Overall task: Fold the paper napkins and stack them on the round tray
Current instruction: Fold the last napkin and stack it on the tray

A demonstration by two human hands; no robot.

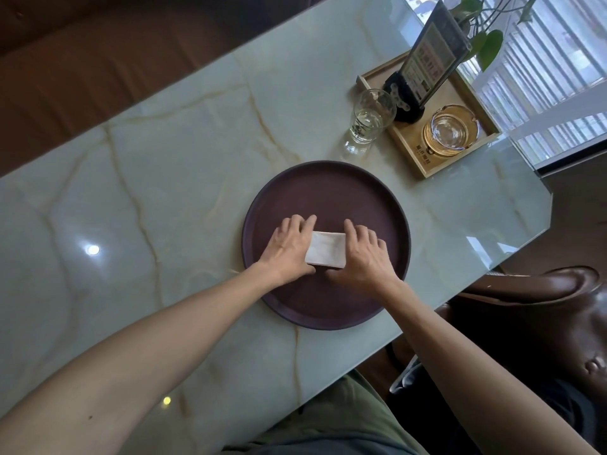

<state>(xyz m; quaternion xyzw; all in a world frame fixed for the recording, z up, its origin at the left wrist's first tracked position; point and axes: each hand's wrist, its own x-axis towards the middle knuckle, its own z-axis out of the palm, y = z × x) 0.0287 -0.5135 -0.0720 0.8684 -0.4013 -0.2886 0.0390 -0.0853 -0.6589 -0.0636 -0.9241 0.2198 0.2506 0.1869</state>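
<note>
Here we see a folded white paper napkin (326, 249) lying flat in the middle of the dark round tray (328, 185), which sits on the pale marbled counter (164, 178). Our left hand (289, 247) holds the napkin's left end, fingers curled over its far edge and thumb at its near corner. Our right hand (366, 256) does the same at the right end, its fingers curled down over the far right corner and the thumb tucked toward the near edge. So both hands are closed around the napkin, one at each short side, with the white rectangle showing between them. We cannot tell whether it is a single napkin or several stacked.

Beyond the tray, toward the far right, a clear drinking glass (371, 118) stands on the counter just beside a small wooden tray (423, 165). That wooden tray carries a glass ashtray (450, 129) and an upright menu stand (430, 59) in a black base. Green plant leaves (491, 47) hang behind it near the window blinds (551, 77). A brown leather chair (542, 307) stands at the counter's right side.
</note>
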